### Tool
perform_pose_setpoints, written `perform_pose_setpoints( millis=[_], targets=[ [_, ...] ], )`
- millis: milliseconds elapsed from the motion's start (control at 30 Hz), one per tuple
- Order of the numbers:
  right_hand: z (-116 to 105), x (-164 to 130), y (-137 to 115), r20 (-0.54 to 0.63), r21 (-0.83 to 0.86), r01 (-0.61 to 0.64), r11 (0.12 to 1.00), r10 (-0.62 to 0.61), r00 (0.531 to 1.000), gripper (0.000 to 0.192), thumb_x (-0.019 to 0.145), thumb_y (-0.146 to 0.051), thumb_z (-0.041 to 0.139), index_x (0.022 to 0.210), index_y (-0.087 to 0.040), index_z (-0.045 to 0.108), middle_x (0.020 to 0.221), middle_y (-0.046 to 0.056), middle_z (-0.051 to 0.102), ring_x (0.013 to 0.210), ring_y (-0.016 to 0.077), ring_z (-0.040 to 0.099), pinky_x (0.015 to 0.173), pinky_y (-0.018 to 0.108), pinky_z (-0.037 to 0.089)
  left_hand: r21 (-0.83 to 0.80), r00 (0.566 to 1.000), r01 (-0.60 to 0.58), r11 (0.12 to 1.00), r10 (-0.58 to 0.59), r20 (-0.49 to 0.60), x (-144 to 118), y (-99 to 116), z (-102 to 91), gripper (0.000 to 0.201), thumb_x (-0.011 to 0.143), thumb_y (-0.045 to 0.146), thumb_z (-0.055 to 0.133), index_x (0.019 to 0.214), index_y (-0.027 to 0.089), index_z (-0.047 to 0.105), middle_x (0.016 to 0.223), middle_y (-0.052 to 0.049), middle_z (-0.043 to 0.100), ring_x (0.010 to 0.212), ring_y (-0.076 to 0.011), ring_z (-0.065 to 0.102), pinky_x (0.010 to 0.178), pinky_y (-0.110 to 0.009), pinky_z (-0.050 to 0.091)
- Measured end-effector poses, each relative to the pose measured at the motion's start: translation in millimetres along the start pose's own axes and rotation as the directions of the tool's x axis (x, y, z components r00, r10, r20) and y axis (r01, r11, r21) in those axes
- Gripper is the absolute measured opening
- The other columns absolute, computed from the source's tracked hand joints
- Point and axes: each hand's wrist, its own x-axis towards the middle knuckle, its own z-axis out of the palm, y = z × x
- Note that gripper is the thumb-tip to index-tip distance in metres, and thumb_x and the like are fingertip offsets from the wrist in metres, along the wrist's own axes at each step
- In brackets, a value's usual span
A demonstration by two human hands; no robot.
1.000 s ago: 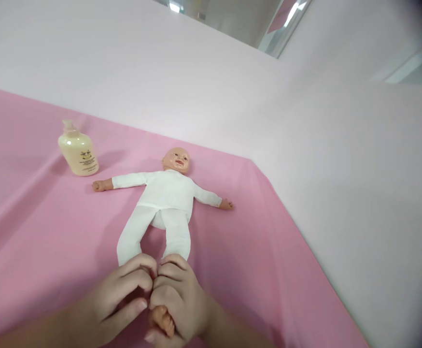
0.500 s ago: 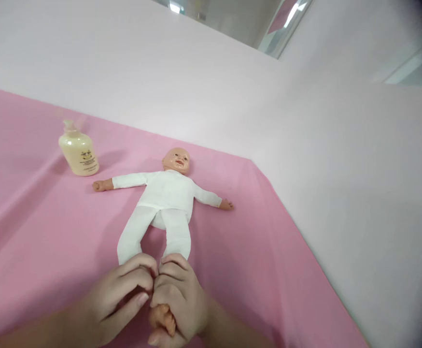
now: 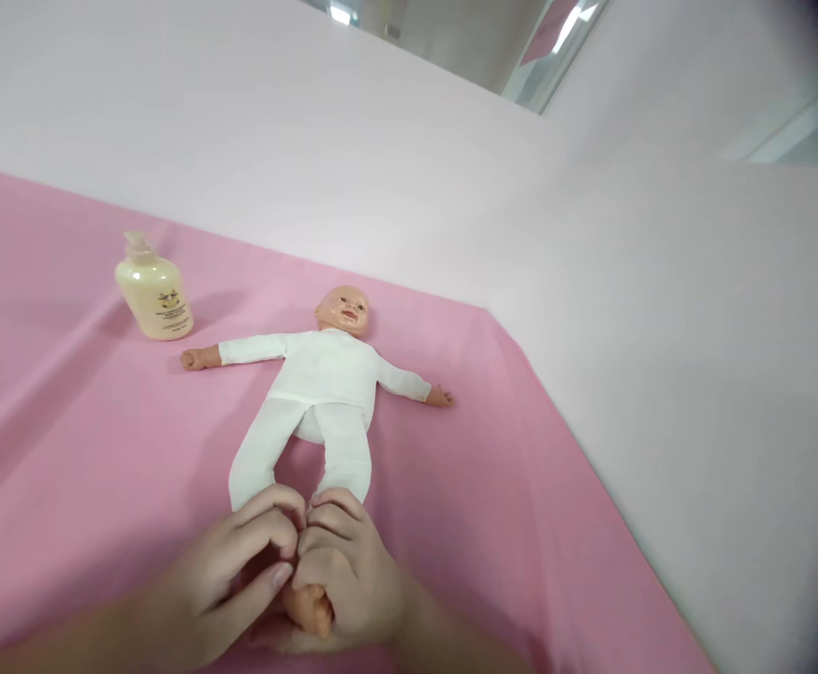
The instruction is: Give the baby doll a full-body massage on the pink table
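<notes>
A baby doll (image 3: 321, 374) in a white cloth top and white trousers lies on its back, arms spread, head away from me. At the bottom centre, my right hand (image 3: 353, 566) is wrapped round the lower part of one leg. The doll's bare foot (image 3: 311, 608) pokes out beneath my right fingers. My left hand (image 3: 241, 571) curls its fingers over the lower end of the other leg, close against my right hand. That leg's foot is hidden behind my left fingers.
A pale yellow pump bottle (image 3: 156, 295) stands upright beyond the doll's outstretched arm on the left. Pink cloth (image 3: 465, 524) with some creases covers the table. White walls (image 3: 626, 262) rise at the back and right, with a window (image 3: 444, 37) above.
My right hand has shifted slightly, its thumb now reaching further left beneath the doll's foot, which has turned a little. My left hand has barely moved. The doll's body and bottle stay put.
</notes>
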Motion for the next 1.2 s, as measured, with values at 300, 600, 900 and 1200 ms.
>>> perform_pose_setpoints(
  millis=[300, 600, 900, 1200],
  targets=[
    [1, 1, -1, -0.017, 0.056, -0.015, 0.998, 0.016, 1.0, 0.022, 0.08, -0.036, 0.056, 0.09, -0.023, 0.042, 0.07, -0.005, 0.056, 0.07, 0.0118, 0.056, 0.079, 0.032, 0.046, 0.007, 0.997, 0.031, 1.0, -0.031, 0.066, -1, -2, -0.1, 0.014, 0.093, 0.012, 0.039, 0.088, 0.022, 0.047, 0.1, -0.004, 0.056, 0.095, -0.0132, 0.058, 0.088, -0.021, 0.048],
    [2, -7, 3, 0.051, 0.07, -0.027, 0.997, 0.024, 0.998, 0.043, 0.081, -0.06, 0.06, 0.093, -0.024, 0.041, 0.07, -0.006, 0.056, 0.068, 0.0127, 0.057, 0.082, 0.034, 0.045, -0.001, 0.997, 0.042, 0.999, -0.041, 0.066, -1, -1, -0.3, 0.015, 0.093, 0.011, 0.04, 0.088, 0.022, 0.049, 0.1, -0.004, 0.057, 0.095, -0.014, 0.058, 0.088, -0.022, 0.049],
    [1, -3, 2, 0.008, 0.044, -0.043, 0.998, 0.042, 0.999, 0.056, 0.07, -0.064, 0.072, 0.092, -0.024, 0.04, 0.07, -0.007, 0.061, 0.068, 0.0112, 0.058, 0.082, 0.032, 0.046, 0.064, 0.999, 0.033, 0.997, -0.035, 0.029, -2, 0, 1.1, 0.014, 0.093, 0.012, 0.041, 0.091, 0.022, 0.051, 0.104, -0.006, 0.058, 0.097, -0.0149, 0.058, 0.087, -0.023, 0.049],
    [2, -7, 3, 0.013, 0.003, -0.041, 0.999, 0.041, 0.999, 0.055, 0.072, -0.071, 0.066, 0.087, -0.023, 0.043, 0.069, -0.006, 0.059, 0.07, 0.0107, 0.058, 0.085, 0.033, 0.047, 0.064, 1.0, 0.017, 0.998, -0.016, -0.014, -1, 1, 0.6, 0.011, 0.091, 0.015, 0.044, 0.089, 0.021, 0.053, 0.102, -0.006, 0.059, 0.093, -0.0159, 0.058, 0.086, -0.024, 0.051]
  ],
)
